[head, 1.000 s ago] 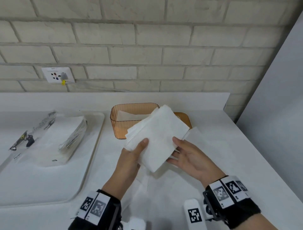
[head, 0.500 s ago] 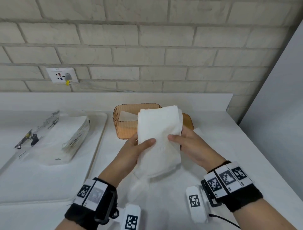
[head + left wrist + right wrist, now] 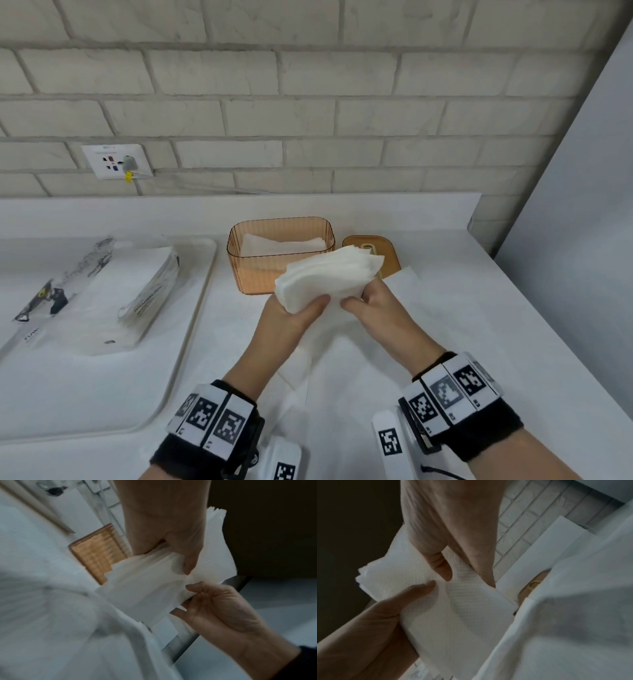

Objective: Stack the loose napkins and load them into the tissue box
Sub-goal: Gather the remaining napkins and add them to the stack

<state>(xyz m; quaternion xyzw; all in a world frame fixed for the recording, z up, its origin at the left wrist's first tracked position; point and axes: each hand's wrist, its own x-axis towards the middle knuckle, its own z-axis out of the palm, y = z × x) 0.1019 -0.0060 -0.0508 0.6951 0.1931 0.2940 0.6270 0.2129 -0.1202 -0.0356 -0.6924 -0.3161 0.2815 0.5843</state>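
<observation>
Left hand (image 3: 291,317) and right hand (image 3: 371,306) close together, each thumb-and-finger grip pinched shut.

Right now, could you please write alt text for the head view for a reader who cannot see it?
Both hands, left hand and right hand, hold a stack of white napkins in front of an open amber tissue box that already holds some napkins. The box's lid lies beside it; a packet rests on a white tray.

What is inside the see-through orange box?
Inside the ribbed translucent orange plastic tissue box lies a flat layer of white napkins. The bundle of white napkins held in front hides the box's lower right corner, so what lies there cannot be seen.
</observation>
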